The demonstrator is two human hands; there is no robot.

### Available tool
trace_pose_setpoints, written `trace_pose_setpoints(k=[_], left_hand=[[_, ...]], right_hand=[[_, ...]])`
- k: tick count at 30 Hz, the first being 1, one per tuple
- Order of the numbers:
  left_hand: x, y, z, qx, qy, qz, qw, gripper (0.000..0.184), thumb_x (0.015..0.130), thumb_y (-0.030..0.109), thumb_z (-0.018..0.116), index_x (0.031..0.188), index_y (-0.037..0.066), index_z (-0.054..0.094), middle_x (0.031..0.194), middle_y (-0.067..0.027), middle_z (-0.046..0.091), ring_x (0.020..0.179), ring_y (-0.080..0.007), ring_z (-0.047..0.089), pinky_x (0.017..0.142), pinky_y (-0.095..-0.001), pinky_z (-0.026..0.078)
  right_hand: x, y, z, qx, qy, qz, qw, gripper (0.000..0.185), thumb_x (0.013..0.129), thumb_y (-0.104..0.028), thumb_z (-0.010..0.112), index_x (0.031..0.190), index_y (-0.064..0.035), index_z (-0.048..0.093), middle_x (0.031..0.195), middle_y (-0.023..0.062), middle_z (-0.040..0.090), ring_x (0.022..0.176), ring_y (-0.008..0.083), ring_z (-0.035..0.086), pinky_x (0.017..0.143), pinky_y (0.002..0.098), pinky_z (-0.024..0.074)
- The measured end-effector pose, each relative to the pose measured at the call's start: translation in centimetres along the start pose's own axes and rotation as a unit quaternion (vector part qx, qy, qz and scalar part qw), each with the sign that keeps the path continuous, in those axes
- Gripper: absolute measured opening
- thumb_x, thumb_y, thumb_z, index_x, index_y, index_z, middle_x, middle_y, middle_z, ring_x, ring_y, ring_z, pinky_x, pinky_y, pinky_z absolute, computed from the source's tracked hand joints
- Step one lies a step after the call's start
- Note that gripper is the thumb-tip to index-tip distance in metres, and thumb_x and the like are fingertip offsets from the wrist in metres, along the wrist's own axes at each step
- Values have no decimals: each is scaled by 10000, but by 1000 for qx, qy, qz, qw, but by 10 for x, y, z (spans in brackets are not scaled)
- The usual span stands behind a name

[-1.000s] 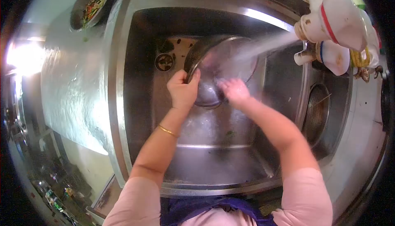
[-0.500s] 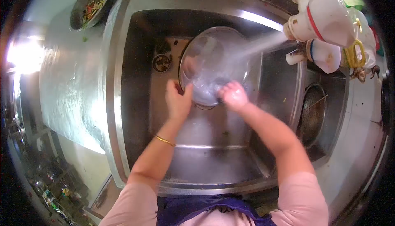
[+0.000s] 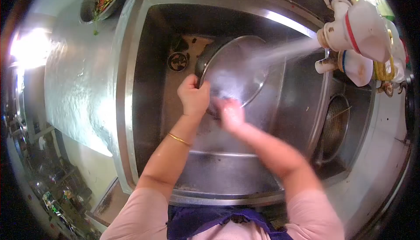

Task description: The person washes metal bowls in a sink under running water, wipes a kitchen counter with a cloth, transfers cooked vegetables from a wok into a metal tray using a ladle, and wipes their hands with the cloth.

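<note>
A large round metal basin point(image 3: 240, 65) is tilted inside the steel sink point(image 3: 227, 170), and water point(image 3: 288, 50) sprays into it from a white tap point(image 3: 356, 26) at the upper right. My left hand point(image 3: 194, 95), below a gold bangle, grips the basin's left rim with its fingers closed. Over the basin's near edge is my right hand point(image 3: 231, 113), blurred by motion; its fingers and anything in them cannot be made out.
A bowl of vegetable scraps point(image 3: 105, 1) stands on the metal counter point(image 3: 78, 82) at the upper left. The sink's drain point(image 3: 178, 61) shows left of the basin. A perforated metal strainer point(image 3: 336, 124) lies in the right-hand sink.
Since the previous frame the basin has tilted, its left side lifting, and my left hand has closed on its rim. My right hand has moved left along the near edge.
</note>
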State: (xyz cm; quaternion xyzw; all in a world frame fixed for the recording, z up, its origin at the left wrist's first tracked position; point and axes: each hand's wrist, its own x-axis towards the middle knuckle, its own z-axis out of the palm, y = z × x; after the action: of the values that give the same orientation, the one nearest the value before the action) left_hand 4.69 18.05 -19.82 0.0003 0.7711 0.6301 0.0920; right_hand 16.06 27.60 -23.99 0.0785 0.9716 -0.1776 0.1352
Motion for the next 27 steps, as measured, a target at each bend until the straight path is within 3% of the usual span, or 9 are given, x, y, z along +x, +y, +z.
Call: trace_pose_setpoints(k=[1,3,6,13,16,17,19,23,27], left_hand=[[-1,0,1,9,-9,6,1000,196,739,17,629,616,19,477,585,37,473,589,-50,409,497,-270,361],[-3,5,-2,27,-30,17,999,196,733,8,630,610,30,479,587,40,474,586,-47,406,495,-265,357],[-4,11,-13,10,-55,-26,998,188,729,-6,619,607,38,483,588,38,473,581,-50,409,495,-262,356],[-3,-5,2,-68,-10,-58,996,161,743,9,612,626,14,500,597,24,492,586,-60,427,499,-262,366],[-13,-1,-3,-14,-28,-33,999,179,750,21,617,619,13,496,593,18,497,592,-61,432,497,-271,366],[-6,-3,-1,-13,-19,-25,999,174,754,24,618,623,12,504,591,18,497,592,-60,433,499,-271,369],[10,3,1,-6,4,-14,1000,164,761,31,619,632,11,520,588,18,497,592,-58,435,501,-271,374],[13,-4,10,-20,-44,25,999,85,764,27,616,687,8,583,581,6,507,577,-59,483,513,-262,404],[6,5,11,-38,-40,-23,998,92,748,13,618,679,7,557,594,-6,525,590,-65,486,517,-260,403]], right_hand=[[-4,-39,-38,128,9,70,989,338,735,-83,576,1068,-130,611,899,145,638,889,313,603,807,440,485],[-8,-28,-27,183,38,5,982,320,759,-84,555,1074,-112,606,916,141,634,900,298,601,793,437,490],[-6,61,3,-176,-14,-169,970,252,792,-121,526,1023,-112,627,880,92,633,918,241,596,900,441,433],[-11,-38,-37,183,58,41,981,534,613,-28,652,1134,-138,620,919,79,653,943,244,588,860,379,450],[-8,34,-7,-34,-4,-90,995,477,637,-73,660,1110,-124,624,913,78,655,938,251,592,899,385,429],[-9,45,-6,19,89,-91,992,478,619,-99,676,1095,-129,633,914,80,661,936,247,594,900,383,424],[-5,19,-27,-17,-25,-29,999,480,602,-81,684,1077,-126,643,931,85,667,938,257,593,898,392,426],[-1,-21,-20,186,69,65,978,567,530,-109,745,1088,-127,650,913,99,658,915,281,589,811,382,462],[3,28,-21,73,74,-59,993,533,546,-105,721,1075,-131,657,866,89,662,893,280,594,823,382,454]])
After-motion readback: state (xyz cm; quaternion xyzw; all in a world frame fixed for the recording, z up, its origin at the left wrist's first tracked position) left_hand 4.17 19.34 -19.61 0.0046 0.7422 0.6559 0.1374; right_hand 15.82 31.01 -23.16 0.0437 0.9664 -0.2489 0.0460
